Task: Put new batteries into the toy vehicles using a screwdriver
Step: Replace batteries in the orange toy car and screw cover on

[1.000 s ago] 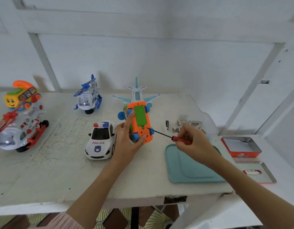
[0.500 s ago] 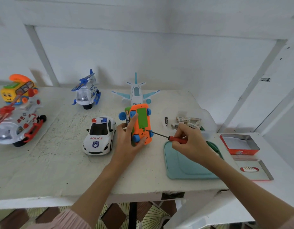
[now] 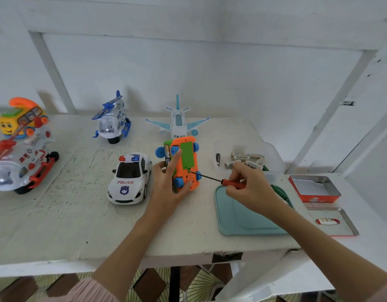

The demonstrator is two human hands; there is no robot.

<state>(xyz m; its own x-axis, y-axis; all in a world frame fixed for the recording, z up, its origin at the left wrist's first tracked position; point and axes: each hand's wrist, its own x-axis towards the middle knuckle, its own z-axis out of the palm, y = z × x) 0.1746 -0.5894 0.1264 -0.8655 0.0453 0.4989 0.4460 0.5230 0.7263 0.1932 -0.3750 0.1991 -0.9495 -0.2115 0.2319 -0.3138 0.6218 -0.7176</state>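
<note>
Fingers of left hand (image 3: 166, 184) wrap orange toy car (image 3: 185, 164), underside up (exposes green battery cover (image 3: 186, 155)); right hand (image 3: 249, 186) pinches red-handled screwdriver (image 3: 218, 180), tip at cover screw.

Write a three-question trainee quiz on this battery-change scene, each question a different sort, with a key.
1. True or false: the right hand holds the red-handled screwdriver with its tip at the lower edge of the green battery cover.
2. Multiple choice: which toy stands directly to the left of the left hand? A) police car B) white and blue aeroplane C) blue helicopter
3. Fill in: the loose batteries lie in a clear ______.

Key: 1 true; 2 A; 3 container. The left hand grips the orange toy vehicle, underside up, one of its fingers lying along the cover's left edge.
</note>
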